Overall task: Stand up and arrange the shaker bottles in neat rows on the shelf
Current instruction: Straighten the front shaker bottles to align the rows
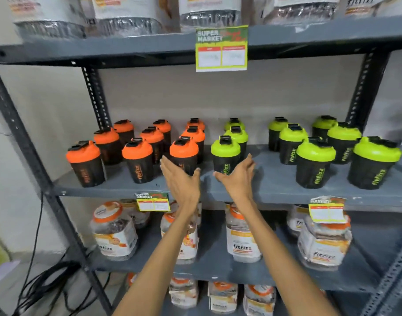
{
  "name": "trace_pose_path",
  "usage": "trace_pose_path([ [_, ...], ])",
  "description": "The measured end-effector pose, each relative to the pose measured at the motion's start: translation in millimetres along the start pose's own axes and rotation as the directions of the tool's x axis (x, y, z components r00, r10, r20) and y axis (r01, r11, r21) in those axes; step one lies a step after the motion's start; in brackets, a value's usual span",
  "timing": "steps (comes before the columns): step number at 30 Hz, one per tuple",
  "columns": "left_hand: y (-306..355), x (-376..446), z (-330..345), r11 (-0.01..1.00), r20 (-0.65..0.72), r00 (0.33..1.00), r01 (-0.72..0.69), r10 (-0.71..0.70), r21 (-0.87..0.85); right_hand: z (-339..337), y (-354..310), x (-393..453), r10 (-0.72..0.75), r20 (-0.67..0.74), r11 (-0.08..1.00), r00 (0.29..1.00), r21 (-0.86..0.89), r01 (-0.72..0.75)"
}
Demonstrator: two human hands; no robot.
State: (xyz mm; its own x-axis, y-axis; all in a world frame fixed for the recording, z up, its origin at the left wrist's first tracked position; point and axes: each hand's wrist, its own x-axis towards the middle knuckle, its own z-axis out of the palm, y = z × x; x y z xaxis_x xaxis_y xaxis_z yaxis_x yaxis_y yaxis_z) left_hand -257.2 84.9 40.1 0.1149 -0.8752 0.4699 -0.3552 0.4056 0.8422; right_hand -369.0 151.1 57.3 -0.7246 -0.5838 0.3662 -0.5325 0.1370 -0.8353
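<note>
Black shaker bottles stand upright in rows on the grey middle shelf (275,179). Several with orange lids fill the left half, several with green lids the right half. My left hand (180,181) is flat and open, just in front of the front orange-lidded bottle (184,153). Open as well, my right hand (237,176) has its palm against the right side of the front green-lidded bottle (225,156). Neither hand grips anything. A gap of bare shelf lies between the two hands.
Large Fitfizz jars (242,238) fill the shelves below and above. Price tags (221,49) hang from the shelf edges. Slotted grey uprights (22,133) frame the rack. Black cables (42,281) lie on the floor at the lower left.
</note>
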Motion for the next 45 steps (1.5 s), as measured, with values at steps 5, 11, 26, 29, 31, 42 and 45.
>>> trace_pose_path([
  [5,-7,7,-1,0.999,0.022,0.999,0.04,-0.039,-0.024,34,-11,-12,0.02,-0.164,0.999,0.986,-0.036,-0.026],
  [11,-11,14,-1,0.998,0.126,0.992,0.034,-0.026,-0.061,47,-18,-12,0.03,-0.209,0.989,0.978,-0.136,-0.059],
  [26,-1,0,7,0.989,0.078,0.996,-0.041,0.052,-0.144,6,11,-8,-0.035,-0.183,0.999,0.982,0.007,0.037],
  [29,2,-7,9,0.987,0.058,0.997,-0.031,0.04,-0.155,-1,13,-9,-0.035,-0.164,0.999,0.986,0.007,0.037],
  [31,0,-10,9,0.99,0.045,0.999,-0.013,0.02,-0.144,-2,14,-12,-0.036,-0.145,0.999,0.989,0.007,0.037],
  [42,-4,-17,7,0.995,0.029,0.999,0.016,-0.014,-0.097,-3,14,-16,-0.057,-0.109,0.998,0.992,0.004,0.057],
  [45,-4,-18,7,0.997,0.023,1.0,0.017,-0.015,-0.077,-1,16,-17,-0.059,-0.117,0.998,0.991,0.014,0.061],
])
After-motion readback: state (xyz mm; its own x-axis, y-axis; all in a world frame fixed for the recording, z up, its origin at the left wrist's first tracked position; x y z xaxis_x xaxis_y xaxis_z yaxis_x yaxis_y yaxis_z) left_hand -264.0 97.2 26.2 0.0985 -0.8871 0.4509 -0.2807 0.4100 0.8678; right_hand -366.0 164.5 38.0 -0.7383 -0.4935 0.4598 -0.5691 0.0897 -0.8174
